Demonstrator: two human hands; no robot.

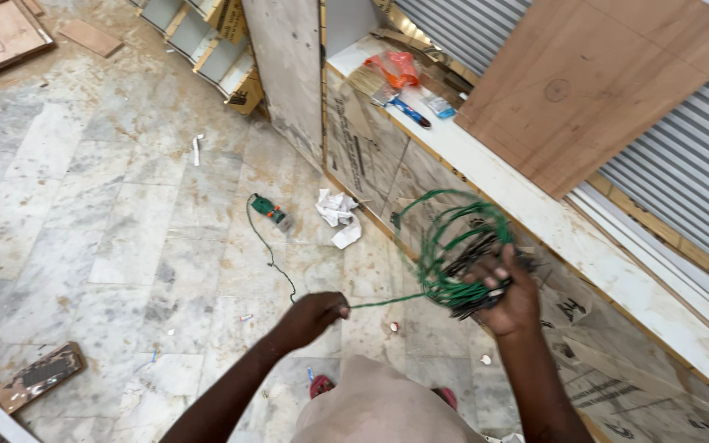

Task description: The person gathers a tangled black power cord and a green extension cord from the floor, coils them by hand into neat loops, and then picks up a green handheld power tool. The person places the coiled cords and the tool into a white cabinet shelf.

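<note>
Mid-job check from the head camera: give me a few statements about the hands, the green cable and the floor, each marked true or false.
1. The right hand grips a coil of green cable. True.
2. The left hand is empty. False: it pinches a strand of the cable running to the coil.
3. A green power tool lies on the marble floor. True.
4. The crumpled white paper sits on the ledge. False: it lies on the floor.
5. A paintbrush lies on the white ledge. True.
</note>
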